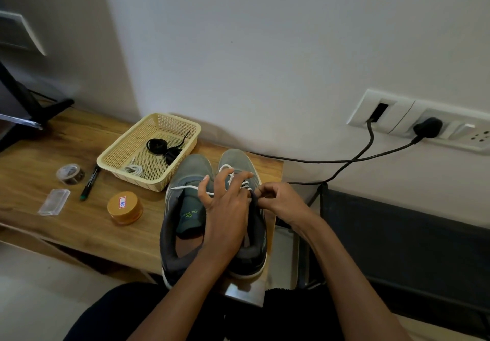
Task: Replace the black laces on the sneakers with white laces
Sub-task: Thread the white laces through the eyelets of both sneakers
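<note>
Your left hand (225, 208) lay spread on the right sneaker (236, 159) at the surface's (53, 160) 5 o'clock edge while your right hand (275, 200) pinched the limp, light white lace (185, 187), probably best gripped at its stiff tip.

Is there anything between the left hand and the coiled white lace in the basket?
Only low things: the left sneaker and the near wall of the basket lie between the left hand and the coiled white lace. The basket is open on top, and the black laces lie beside the coil, not on it.
</note>
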Available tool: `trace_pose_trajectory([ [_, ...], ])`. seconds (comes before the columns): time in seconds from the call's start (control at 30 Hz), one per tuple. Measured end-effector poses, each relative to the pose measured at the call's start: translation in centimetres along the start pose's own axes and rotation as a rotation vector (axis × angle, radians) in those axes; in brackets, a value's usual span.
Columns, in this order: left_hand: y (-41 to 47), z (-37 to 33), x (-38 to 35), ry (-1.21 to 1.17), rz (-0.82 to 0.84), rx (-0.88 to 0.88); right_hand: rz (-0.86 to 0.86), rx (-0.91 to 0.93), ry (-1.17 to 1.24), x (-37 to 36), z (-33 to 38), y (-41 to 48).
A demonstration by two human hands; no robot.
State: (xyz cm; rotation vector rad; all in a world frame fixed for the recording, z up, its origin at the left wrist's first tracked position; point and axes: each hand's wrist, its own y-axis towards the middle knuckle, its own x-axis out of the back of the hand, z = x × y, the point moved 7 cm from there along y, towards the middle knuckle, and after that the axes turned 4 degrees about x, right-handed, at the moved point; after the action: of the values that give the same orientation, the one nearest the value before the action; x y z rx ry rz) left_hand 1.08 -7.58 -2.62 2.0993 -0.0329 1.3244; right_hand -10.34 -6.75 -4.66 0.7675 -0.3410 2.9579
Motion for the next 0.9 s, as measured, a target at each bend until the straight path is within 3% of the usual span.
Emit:
trace_pose_trajectory([
  [0.43, 0.2, 0.3, 0.3, 0.007, 0.031, 0.073, -0.069, 0.001, -0.007, 1.6, -0.6, 0.5],
  [0.67, 0.1, 0.9, 0.8, 0.059, 0.03, 0.107, 0.014, 0.1, -0.082, 0.6, 0.5, 0.7],
  [0.9, -0.2, 1.4, 0.4, 0.11, 0.09, 0.124, 0.017, 0.026, -0.174, 0.4, -0.5, 0.6],
])
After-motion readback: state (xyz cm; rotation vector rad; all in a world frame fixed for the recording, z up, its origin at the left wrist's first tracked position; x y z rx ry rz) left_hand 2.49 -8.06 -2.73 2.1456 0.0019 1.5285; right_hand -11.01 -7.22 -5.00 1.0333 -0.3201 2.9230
